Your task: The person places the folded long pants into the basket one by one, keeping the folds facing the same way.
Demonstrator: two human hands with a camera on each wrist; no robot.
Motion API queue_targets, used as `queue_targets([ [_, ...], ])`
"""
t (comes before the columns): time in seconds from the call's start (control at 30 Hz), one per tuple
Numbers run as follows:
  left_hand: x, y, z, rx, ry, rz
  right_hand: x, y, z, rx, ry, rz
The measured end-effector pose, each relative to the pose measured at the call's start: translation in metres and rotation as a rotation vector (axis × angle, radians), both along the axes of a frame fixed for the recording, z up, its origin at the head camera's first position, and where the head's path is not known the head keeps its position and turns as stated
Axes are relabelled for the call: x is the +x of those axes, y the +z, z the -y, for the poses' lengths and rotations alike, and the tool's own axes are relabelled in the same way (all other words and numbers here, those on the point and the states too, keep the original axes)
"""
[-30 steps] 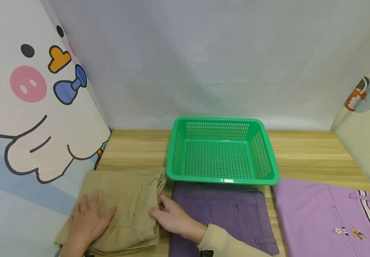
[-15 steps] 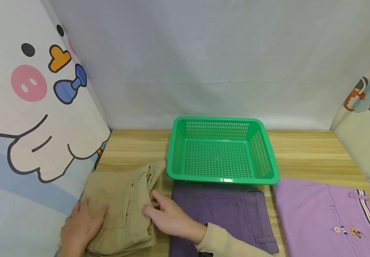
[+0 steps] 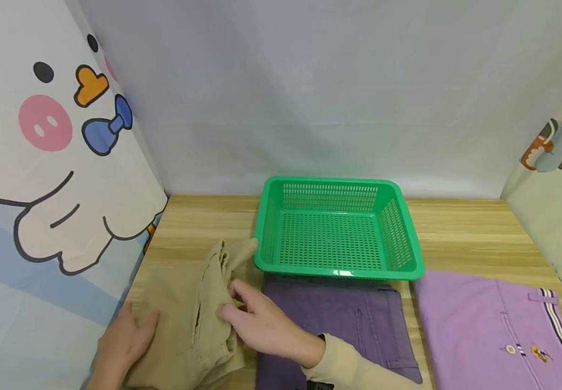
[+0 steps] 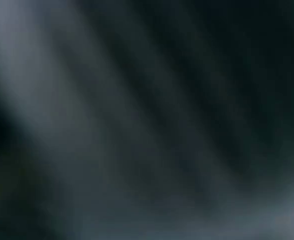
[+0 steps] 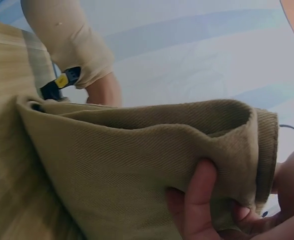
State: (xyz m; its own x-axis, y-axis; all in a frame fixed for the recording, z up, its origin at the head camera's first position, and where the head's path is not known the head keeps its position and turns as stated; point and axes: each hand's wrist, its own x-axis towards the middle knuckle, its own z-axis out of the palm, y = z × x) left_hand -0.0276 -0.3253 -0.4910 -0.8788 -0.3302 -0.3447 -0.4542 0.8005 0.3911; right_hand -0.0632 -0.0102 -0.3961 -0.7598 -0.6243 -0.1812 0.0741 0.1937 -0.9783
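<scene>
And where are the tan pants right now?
In the head view, the tan pants are at the lower left, left of the dark purple pants, the right hand pinching their right edge.

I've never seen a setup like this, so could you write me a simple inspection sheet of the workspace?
Surface: wood-grain table.
Job's things: tan garment, folded in layers, its right side partly raised.
Clutter: no litter seen; dark purple garment, lilac garment and green basket also lie here.
Hands: right hand pinches the tan garment's right edge; left hand rests at its left edge. The left wrist view is too blurred to help.
Cables: nothing seen.
Surroundings: pale backdrop behind, cartoon-printed sheets at both sides.
</scene>
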Motion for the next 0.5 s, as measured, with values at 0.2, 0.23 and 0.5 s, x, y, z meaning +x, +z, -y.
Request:
queue_targets([
  [0.2, 0.002, -0.015, 0.005, 0.053, -0.036, -0.005, 0.001, 0.008, -0.003, 0.007, 0.006, 0.0],
  [0.23, 0.002, -0.016, 0.005, 0.054, -0.039, -0.024, 0.0, 0.008, -0.003, 0.007, 0.003, -0.001],
  [0.5, -0.001, 0.003, -0.004, 0.18, -0.079, -0.029, -0.006, 0.012, -0.01, 0.013, -0.008, -0.068],
])
